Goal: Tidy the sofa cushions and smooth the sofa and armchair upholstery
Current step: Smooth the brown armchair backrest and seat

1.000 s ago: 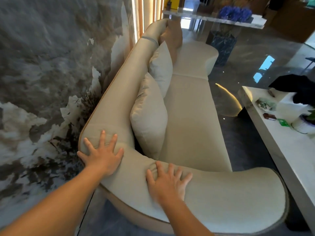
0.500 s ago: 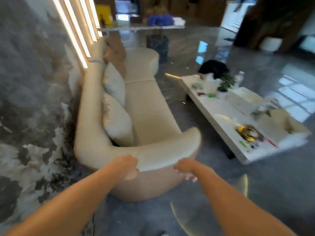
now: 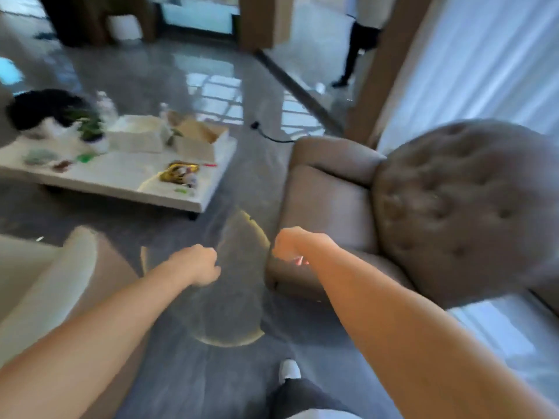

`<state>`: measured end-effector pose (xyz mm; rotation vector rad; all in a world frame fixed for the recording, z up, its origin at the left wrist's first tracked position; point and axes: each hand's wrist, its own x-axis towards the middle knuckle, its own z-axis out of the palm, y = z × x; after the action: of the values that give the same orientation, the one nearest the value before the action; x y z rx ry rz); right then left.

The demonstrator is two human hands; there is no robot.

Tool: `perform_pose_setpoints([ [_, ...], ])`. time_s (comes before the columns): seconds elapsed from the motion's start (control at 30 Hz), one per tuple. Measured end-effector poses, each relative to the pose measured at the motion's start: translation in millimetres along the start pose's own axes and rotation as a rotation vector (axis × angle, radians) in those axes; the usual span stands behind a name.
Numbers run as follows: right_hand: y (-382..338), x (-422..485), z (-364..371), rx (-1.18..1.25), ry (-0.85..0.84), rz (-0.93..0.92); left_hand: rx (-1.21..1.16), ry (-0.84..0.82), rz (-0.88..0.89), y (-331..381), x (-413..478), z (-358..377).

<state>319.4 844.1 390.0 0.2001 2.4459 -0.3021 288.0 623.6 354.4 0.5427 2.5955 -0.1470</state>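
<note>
A taupe armchair (image 3: 332, 204) with a round tufted back (image 3: 459, 207) stands at the right. The cream sofa's curved arm (image 3: 45, 285) shows only at the lower left edge. My left hand (image 3: 198, 263) hovers over the floor between the two seats, fingers curled in, holding nothing. My right hand (image 3: 292, 243) hangs just in front of the armchair's near arm, fingers also curled, with nothing in it. The whole picture is blurred by motion.
A low white coffee table (image 3: 121, 176) with boxes, a plant and small clutter stands at the left. A round glass side table (image 3: 230, 282) sits between sofa and armchair. A cable (image 3: 272, 136) lies on the glossy floor. Another person's legs (image 3: 354, 52) stand far back.
My view has swung right from the sofa to the armchair. Both hands have left the sofa arm and now hang curled in the air between the seats.
</note>
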Motion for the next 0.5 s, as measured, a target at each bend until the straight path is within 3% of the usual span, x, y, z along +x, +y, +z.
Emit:
perform_pose_setpoints([
  [0.23,185,-31,17,0.204,-0.012,0.373,0.128,0.006,0.312,169,46,-39],
  [0.5,332,-39,-9,0.232,-0.046,0.377,0.177,-0.045,0.370,312,87,-55],
])
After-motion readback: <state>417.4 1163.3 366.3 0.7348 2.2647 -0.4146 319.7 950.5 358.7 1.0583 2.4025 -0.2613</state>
